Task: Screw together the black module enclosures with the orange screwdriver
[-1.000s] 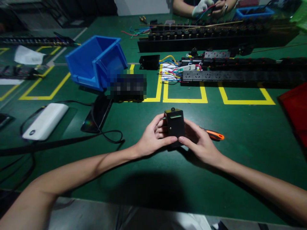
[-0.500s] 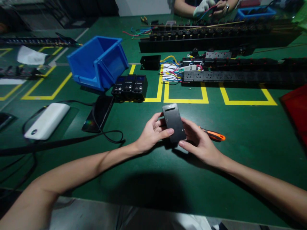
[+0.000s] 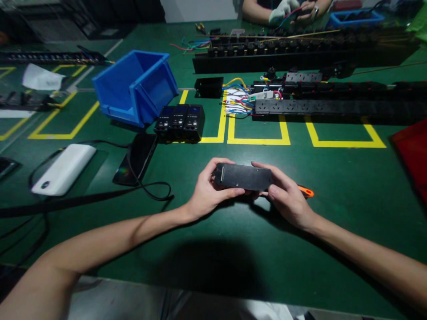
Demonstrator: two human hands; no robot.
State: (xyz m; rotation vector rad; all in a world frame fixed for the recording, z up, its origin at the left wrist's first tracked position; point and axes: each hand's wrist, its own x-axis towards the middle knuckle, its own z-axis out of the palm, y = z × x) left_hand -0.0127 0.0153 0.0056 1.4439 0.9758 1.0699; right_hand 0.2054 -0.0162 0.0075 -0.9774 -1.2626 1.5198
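Observation:
A small black rectangular module with a slot near its left end and tiny screws along its face lies lengthwise between my hands, above the green table. My left hand grips its left end, thumb along the lower edge. At the other end, my right hand has its thumb and fingers closed on the module. Partly hidden behind my right hand is an orange-and-black handled tool on the table. Three similar black modules stand side by side farther back, their tops bearing small dark displays.
A blue bin stands behind the three modules. On the left lie a white power bank and a phone with a cable. Long black socket strips with loose wires run along the right. Across the table, a person's gloved hand holds wires.
The module has turned from nearly upright to lying crosswise, its slotted end swinging to the left. My right hand has closed around its right end and now covers more of the orange-handled tool.

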